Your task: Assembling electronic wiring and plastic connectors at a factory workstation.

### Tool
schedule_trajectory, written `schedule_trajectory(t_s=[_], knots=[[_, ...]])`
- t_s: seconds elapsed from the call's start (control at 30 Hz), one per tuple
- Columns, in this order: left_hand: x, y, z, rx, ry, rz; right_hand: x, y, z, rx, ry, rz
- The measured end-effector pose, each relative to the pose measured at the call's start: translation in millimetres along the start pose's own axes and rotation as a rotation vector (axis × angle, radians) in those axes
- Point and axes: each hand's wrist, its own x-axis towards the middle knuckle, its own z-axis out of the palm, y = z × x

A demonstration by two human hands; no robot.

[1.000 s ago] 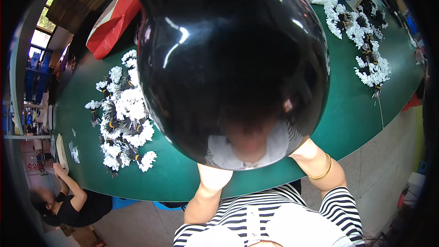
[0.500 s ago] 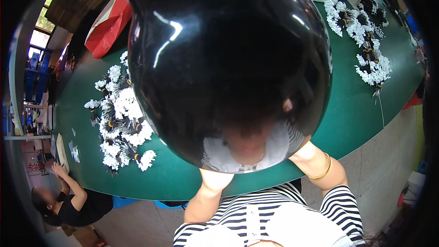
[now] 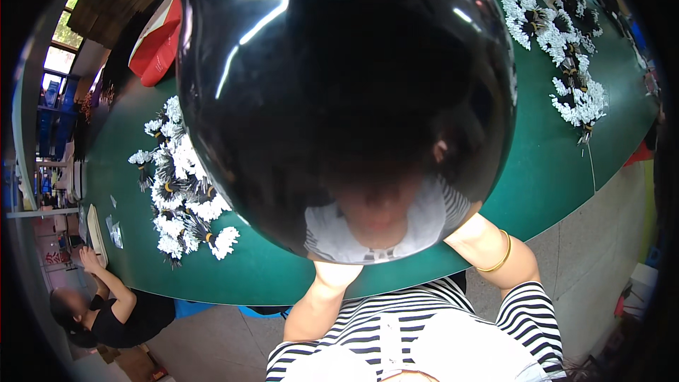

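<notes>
A very large, glossy black rounded object [image 3: 339,99] fills the middle of the view close in front of me. It narrows toward its upper left edge and mirrors my upper body; I cannot make out its kind. My left hand [image 3: 334,273] reaches up to its lower edge, where the wrist shows and the fingers vanish behind it. On the other side, my right hand [image 3: 463,232], with a gold bangle on its forearm, also goes behind the lower right rim. All fingers are hidden, so their grip does not show.
White flower-like bundles with dark stems [image 3: 187,198] lie at left on the green table [image 3: 283,279], more bundles [image 3: 580,99] at right. A red bag [image 3: 155,46] stands far left. Another person [image 3: 117,311] works at the table's left end.
The black object now covers more of the view, its left edge reaching farther left over the bundles, and its reflections have shifted. My forearms have barely moved.
</notes>
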Motion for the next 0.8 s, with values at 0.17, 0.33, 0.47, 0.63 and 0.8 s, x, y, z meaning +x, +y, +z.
schedule_trajectory(t_s=[0.17, 0.33, 0.47, 0.63, 0.8], knots=[[-1.0, -5.5, -0.7, 0.362, -0.065, 0.200, 5.4, 11.8, 0.0, 0.010, 0.014, -0.136], [-7.4, -15.0, -2.0, -0.005, 0.058, 0.047, -0.9, -0.6, 10.9, -0.334, 0.112, -0.246], [-5.8, -13.1, 2.4, -0.332, 0.159, -0.060, -5.5, -18.7, 16.2, -0.316, 0.112, -0.194], [-7.1, -21.7, -5.9, -0.529, 0.132, 0.035, -1.5, -21.7, -1.1, -0.148, 0.020, -0.304], [-5.0, -14.3, -11.1, -0.876, 0.178, -0.025, 2.1, -7.9, -9.1, -0.464, -0.060, -0.257]])
